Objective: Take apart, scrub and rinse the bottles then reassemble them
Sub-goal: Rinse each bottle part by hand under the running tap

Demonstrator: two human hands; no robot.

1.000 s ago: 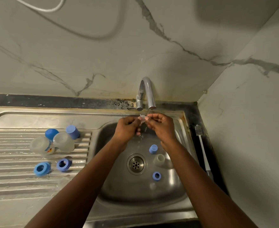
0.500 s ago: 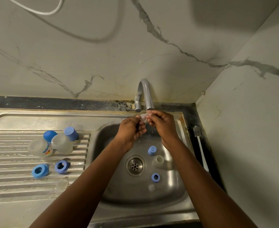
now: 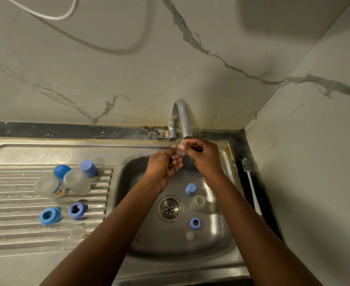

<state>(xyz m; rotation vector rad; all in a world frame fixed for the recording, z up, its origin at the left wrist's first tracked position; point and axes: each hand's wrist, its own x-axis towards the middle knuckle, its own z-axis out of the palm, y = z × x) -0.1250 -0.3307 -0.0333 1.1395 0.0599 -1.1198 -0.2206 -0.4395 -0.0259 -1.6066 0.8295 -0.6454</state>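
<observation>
Clear and tiny, a small bottle part sat pinched between the left hand and right hand at centre frame, just under the tap spout. Turning it slowly over the sink basin would likely rinse every side without dropping it.

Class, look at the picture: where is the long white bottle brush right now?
In the head view, the bottle brush lies on the dark counter strip right of the sink, against the side wall, bristles pointing toward the back wall.

Veined marble walls, steel drainboard, dim light
</observation>
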